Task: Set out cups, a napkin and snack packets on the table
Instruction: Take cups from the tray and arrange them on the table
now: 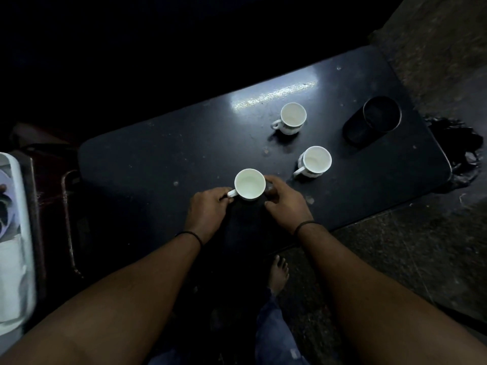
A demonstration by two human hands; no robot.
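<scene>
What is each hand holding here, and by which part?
The left hand pinches the handle of the nearest white cup; the right hand cups its far side wall with its fingers.

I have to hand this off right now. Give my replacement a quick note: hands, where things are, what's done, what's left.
Left hand: fingers at the handle of the near cup.
Right hand: against the same cup's right side.
Near cup sits on the dark table; whether it is released is unclear.
Done: far cup and right cup stand upright and look empty, beside a dark container.
Left: napkin and snack packets, none on the table.
</scene>
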